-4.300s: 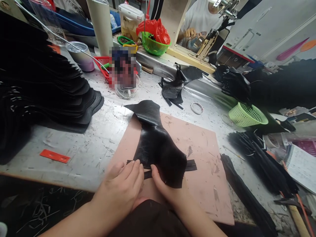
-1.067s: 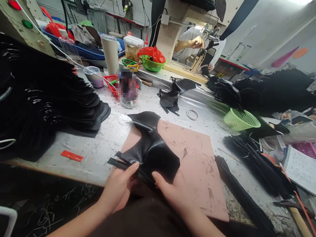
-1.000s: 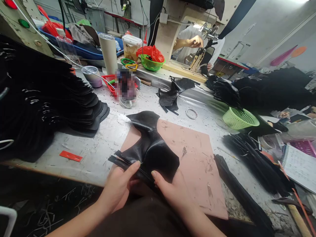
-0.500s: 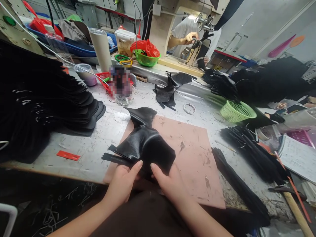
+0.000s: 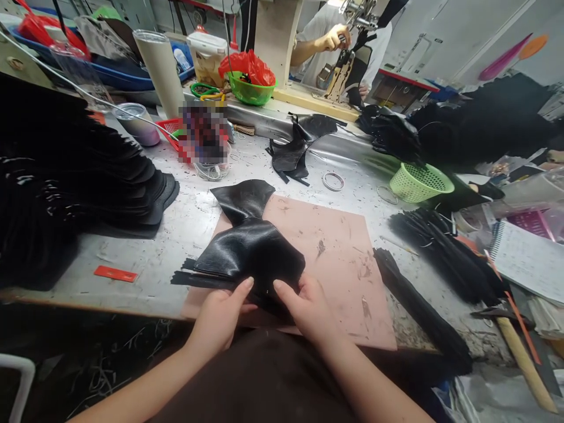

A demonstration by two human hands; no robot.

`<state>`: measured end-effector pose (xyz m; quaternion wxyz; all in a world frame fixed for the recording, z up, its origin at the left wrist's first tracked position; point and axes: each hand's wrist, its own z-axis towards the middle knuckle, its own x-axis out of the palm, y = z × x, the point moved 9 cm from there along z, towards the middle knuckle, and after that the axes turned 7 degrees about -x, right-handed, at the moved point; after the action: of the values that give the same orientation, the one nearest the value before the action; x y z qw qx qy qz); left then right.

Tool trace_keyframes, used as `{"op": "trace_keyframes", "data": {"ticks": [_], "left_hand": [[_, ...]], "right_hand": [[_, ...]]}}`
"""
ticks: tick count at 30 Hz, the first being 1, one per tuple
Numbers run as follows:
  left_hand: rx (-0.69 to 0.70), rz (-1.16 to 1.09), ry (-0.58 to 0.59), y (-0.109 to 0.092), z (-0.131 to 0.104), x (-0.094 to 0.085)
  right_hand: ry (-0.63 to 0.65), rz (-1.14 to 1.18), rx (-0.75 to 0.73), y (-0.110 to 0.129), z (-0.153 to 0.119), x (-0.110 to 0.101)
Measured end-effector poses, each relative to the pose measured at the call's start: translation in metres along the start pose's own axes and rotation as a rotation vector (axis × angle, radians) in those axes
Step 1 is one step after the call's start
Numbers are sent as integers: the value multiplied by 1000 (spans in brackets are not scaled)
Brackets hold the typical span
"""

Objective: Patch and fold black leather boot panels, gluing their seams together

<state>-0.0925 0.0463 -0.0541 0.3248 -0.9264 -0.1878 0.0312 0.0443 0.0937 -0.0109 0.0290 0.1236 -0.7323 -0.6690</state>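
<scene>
A shiny black leather piece (image 5: 251, 247), narrow at its waist, lies over the pink board (image 5: 335, 270) close to me. Zipper tape (image 5: 198, 274) sticks out from its left side. My left hand (image 5: 224, 305) pinches the near edge between thumb and fingers. On the right, my right hand (image 5: 304, 299) grips the same edge, thumb on top. Most of my fingertips are hidden under the leather. Beyond the board lies a similar black piece with strips (image 5: 299, 144), touched by neither hand.
At left rises a tall stack of black pieces (image 5: 110, 182); a red strip (image 5: 115, 274) lies before it. To the right are a green basket (image 5: 420, 183), black zipper strips (image 5: 445, 258), a hammer (image 5: 524, 358) and a notebook (image 5: 529, 252). A co-worker's hand (image 5: 335, 38) is at a sewing machine.
My view has shifted slightly, so the bench sits a little higher and further left. My right hand has moved a little apart from the left along the leather edge; both keep their hold.
</scene>
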Motion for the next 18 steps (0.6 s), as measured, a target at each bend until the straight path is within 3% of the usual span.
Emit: {"op": "trace_keyframes", "data": {"ticks": [10,16,18], "left_hand": [[28,-91,47,3,3,6],[14,-292,253,4,2,25],[-43,-286,236,8,2,27]], "right_hand": [[3,14,-44,6,-1,1],[-39,-27,-73,5,-1,-2],[-45,-27,-89,6,-1,-3]]}}
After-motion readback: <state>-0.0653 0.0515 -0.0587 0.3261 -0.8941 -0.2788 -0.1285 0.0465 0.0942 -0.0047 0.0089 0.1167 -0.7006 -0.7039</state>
